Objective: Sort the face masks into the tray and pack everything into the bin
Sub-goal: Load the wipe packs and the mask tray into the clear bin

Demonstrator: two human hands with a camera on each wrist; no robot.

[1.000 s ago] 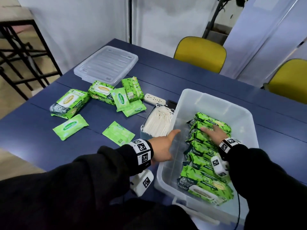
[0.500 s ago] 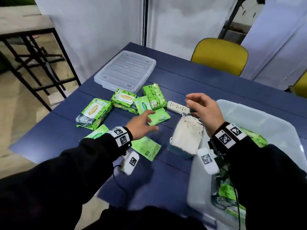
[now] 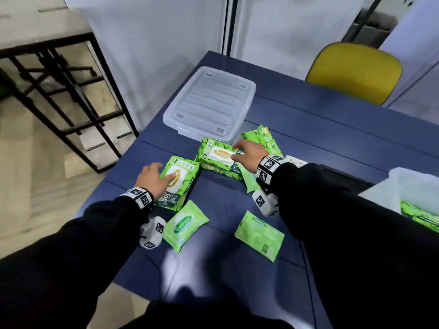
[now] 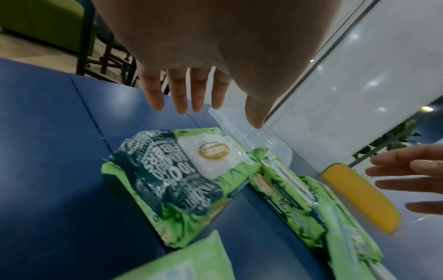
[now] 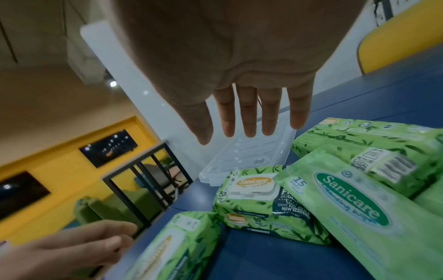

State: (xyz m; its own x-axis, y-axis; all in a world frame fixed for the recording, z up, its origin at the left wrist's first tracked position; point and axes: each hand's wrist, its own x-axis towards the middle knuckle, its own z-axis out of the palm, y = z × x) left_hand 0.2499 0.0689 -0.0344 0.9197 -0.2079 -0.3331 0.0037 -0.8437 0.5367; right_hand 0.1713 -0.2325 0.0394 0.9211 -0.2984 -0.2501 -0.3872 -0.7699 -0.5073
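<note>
Only a corner of the bin (image 3: pixel 413 186) shows at the counter's (image 3: pixel 308 143) right edge now, cut off by the frame, and the mask tray seen half a second ago is hidden behind the right sleeve. Both grips are open, fingers straight: left hand (image 3: pixel 152 179) over a big wipes pack (image 3: pixel 184 180) near the left edge, right hand (image 3: pixel 249 153) over the stacked packs (image 3: pixel 217 157) it has swung to.

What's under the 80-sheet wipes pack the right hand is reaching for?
The 80-sheet pack lies on another wipes pack; only that one's front edge shows, the rest is covered. The right hand is open over the top pack, not gripping.
</note>
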